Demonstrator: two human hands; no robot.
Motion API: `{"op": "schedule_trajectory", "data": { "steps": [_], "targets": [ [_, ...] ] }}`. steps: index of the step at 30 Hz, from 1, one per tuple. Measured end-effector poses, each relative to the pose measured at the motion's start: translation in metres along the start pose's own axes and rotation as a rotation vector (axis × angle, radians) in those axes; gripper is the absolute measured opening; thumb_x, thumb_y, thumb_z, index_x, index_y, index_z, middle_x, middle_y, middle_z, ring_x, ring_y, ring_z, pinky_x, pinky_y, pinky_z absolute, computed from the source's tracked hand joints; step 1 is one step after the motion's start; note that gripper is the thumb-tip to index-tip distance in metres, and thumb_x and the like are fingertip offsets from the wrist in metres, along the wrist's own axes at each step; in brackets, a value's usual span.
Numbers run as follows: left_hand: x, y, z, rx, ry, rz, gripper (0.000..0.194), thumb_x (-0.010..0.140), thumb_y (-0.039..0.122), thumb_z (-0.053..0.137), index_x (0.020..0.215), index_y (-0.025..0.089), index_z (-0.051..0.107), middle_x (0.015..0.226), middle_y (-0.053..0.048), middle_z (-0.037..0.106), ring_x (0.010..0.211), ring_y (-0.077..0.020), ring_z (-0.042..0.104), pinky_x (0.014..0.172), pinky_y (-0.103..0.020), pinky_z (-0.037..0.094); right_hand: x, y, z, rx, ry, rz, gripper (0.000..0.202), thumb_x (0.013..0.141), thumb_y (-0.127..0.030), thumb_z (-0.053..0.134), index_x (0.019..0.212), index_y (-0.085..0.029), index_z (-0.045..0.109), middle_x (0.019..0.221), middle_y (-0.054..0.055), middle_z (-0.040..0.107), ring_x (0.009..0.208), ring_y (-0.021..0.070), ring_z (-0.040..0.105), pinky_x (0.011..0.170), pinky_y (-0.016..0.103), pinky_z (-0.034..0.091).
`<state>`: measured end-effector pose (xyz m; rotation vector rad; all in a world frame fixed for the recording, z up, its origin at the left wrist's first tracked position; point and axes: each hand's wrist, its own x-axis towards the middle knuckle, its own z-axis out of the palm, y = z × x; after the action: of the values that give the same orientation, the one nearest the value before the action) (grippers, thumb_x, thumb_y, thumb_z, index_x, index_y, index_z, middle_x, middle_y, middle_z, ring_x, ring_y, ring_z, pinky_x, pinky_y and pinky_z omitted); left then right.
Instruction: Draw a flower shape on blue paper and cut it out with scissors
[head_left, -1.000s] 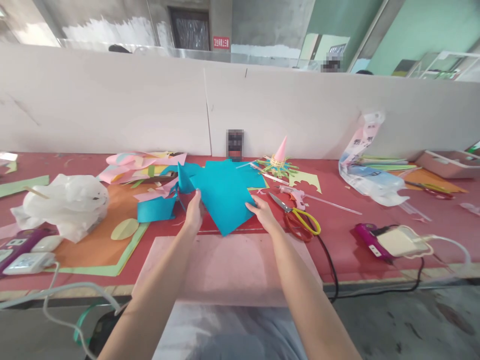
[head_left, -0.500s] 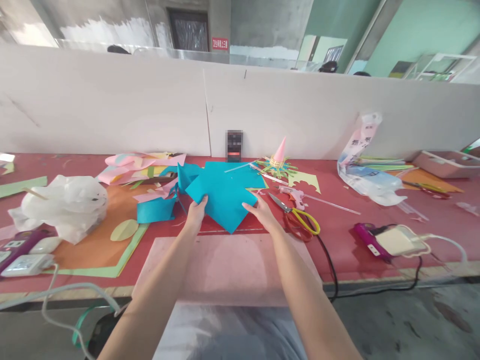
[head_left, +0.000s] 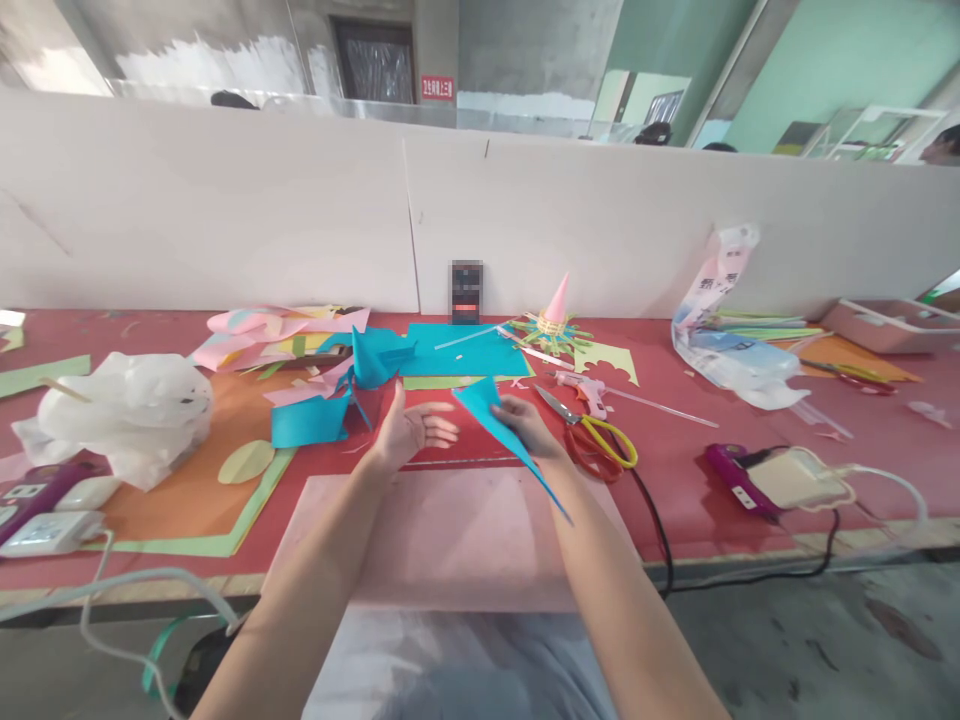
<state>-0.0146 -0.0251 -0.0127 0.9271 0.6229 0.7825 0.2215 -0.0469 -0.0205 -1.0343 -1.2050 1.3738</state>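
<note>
My right hand [head_left: 529, 425] grips a blue sheet of paper [head_left: 491, 412], turned nearly edge-on and slanting down toward my right forearm. Facing it across a small gap, my left hand [head_left: 409, 430] is open with its fingers spread and nothing in it. Beyond both hands a larger blue sheet [head_left: 469, 350] lies flat on the red tabletop, a thin clear stick across it. Cut and curled blue paper pieces [head_left: 311, 418] sit left of my left hand. Scissors [head_left: 592, 430] with yellow and red handles lie just right of my right hand.
A pink glue gun [head_left: 589, 392] and a pink paper cone [head_left: 558, 302] on a fringed base stand beyond the scissors. A white plastic bag [head_left: 127, 415] rests on orange paper at left. Power strips [head_left: 742, 485] with cables lie on both sides. A pale partition [head_left: 300, 220] runs behind.
My left hand has let go of the blue sheet and opened. My right hand has turned the sheet from facing me to nearly edge-on, uncovering the larger blue sheet behind.
</note>
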Motion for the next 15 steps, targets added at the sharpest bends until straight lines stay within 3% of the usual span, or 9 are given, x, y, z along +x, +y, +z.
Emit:
{"op": "schedule_trajectory", "data": {
  "steps": [3, 8, 12, 15],
  "targets": [
    [0.001, -0.004, 0.011, 0.069, -0.002, -0.020, 0.077, 0.072, 0.080, 0.035, 0.094, 0.013, 0.066, 0.086, -0.014, 0.071, 0.083, -0.0287, 0.066, 0.074, -0.039, 0.049, -0.006, -0.007, 0.005, -0.203, -0.181, 0.000, 0.038, 0.064, -0.052, 0.072, 0.081, -0.018, 0.068, 0.081, 0.002, 0.069, 0.075, 0.0193, 0.062, 0.068, 0.029, 0.047],
    [-0.005, -0.005, 0.022, 0.407, 0.120, 0.018, 0.050, 0.068, 0.059, 0.062, 0.089, 0.014, 0.065, 0.078, -0.006, 0.068, 0.072, -0.0209, 0.062, 0.066, -0.029, 0.045, -0.007, -0.009, 0.009, -0.284, -0.267, 0.027, 0.037, 0.067, -0.049, 0.070, 0.091, -0.020, 0.071, 0.092, 0.003, 0.071, 0.084, 0.0220, 0.065, 0.078, 0.033, 0.048],
    [-0.002, -0.002, 0.016, 0.671, 0.228, 0.144, 0.041, 0.065, 0.057, 0.062, 0.067, 0.016, 0.061, 0.063, 0.001, 0.059, 0.062, -0.0153, 0.053, 0.058, -0.024, 0.039, -0.003, -0.005, 0.008, -0.243, -0.071, -0.049, 0.042, 0.071, -0.052, 0.067, 0.101, -0.023, 0.070, 0.097, 0.004, 0.071, 0.091, 0.0237, 0.064, 0.083, 0.035, 0.047],
    [0.003, -0.002, 0.011, 0.737, 0.310, 0.230, 0.039, 0.067, 0.056, 0.059, 0.065, 0.017, 0.059, 0.061, 0.002, 0.054, 0.060, -0.0134, 0.049, 0.056, -0.023, 0.036, 0.001, -0.003, 0.004, -0.112, 0.147, -0.076, 0.051, 0.078, -0.061, 0.054, 0.108, -0.022, 0.066, 0.093, 0.006, 0.072, 0.089, 0.0249, 0.065, 0.081, 0.037, 0.049]
  ]
}}
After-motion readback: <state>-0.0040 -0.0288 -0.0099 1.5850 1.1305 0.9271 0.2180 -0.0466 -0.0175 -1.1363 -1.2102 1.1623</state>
